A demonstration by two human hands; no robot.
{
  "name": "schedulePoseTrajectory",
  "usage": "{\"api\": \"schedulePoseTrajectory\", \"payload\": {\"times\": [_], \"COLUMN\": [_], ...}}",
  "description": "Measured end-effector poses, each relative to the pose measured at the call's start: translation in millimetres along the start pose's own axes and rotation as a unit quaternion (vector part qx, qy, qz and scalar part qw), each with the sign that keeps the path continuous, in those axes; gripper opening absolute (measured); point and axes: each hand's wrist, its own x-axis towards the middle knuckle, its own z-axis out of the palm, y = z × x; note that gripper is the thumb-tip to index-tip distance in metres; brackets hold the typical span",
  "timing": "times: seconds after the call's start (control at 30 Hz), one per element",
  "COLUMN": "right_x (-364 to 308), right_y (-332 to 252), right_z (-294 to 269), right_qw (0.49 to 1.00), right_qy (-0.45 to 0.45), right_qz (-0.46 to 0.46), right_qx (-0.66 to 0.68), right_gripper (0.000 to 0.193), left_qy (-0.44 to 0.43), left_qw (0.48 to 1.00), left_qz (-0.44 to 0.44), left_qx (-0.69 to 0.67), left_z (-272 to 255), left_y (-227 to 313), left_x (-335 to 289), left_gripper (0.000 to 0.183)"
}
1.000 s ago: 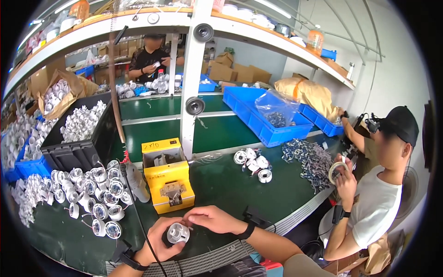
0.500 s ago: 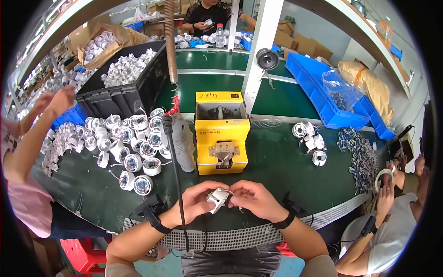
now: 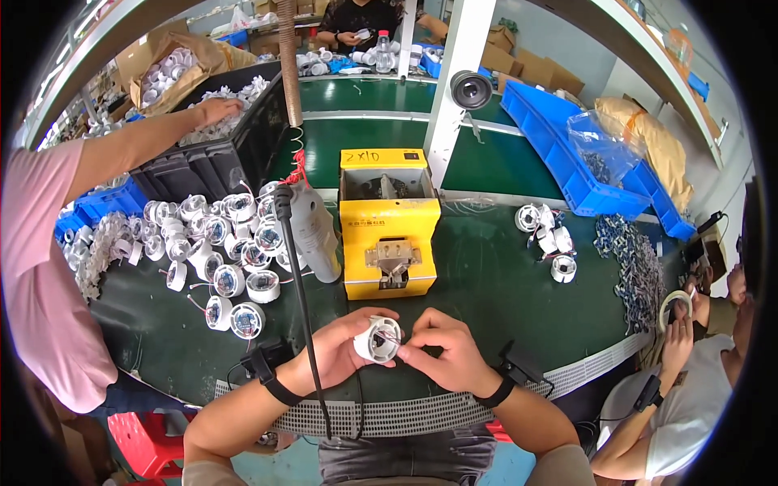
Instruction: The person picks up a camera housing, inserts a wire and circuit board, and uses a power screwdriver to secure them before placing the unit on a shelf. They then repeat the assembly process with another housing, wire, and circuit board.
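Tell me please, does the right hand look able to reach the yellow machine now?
Probably yes: the right hand is near the yellow machine, and only green tabletop shows between them. But it is at the white round part in the left hand, which it may need to leave first.

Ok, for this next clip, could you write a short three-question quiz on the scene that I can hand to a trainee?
1. True or false: the person's left hand holds a round white housing, with the right hand close beside it.

2. Multiple choice: what colour is the boxy machine on the bench?
a) red
b) yellow
c) white

3. Fill in the missing word: at the left, a co-worker in pink has a hand in the ____ bin.

Key: 1. true; 2. b; 3. black.
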Motion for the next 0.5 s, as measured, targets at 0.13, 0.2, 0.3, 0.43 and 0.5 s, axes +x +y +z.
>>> {"api": "schedulePoseTrajectory", "payload": {"times": [0.13, 0.2, 0.3, 0.43, 0.5], "right_x": [-2.0, -3.0, -2.4, 0.9, 2.5], "right_y": [1.1, 0.4, -2.2, -14.4, -14.8], "right_z": [-0.1, 2.1, 7.3, 3.4, -0.9], "right_qw": [0.998, 0.997, 0.994, 0.983, 0.975], "right_qy": [0.040, 0.048, 0.068, 0.134, 0.164], "right_qz": [0.002, -0.014, 0.012, -0.014, -0.031], "right_qx": [-0.048, -0.058, -0.080, -0.124, -0.148], "right_gripper": [0.012, 0.013, 0.012, 0.016, 0.017], "left_qy": [0.017, 0.009, -0.020, 0.049, 0.049], "left_qw": [1.000, 1.000, 0.999, 0.998, 0.997], "left_qz": [-0.007, -0.012, -0.025, 0.024, 0.067], "left_qx": [-0.009, 0.009, 0.016, 0.035, -0.003], "left_z": [3.9, 8.8, 11.2, 6.7, 7.8], "left_y": [0.6, -0.1, -0.5, -3.4, -3.1], "left_x": [1.2, 0.9, -1.9, 0.2, 1.0], "left_gripper": [0.048, 0.047, 0.041, 0.031, 0.032]}}
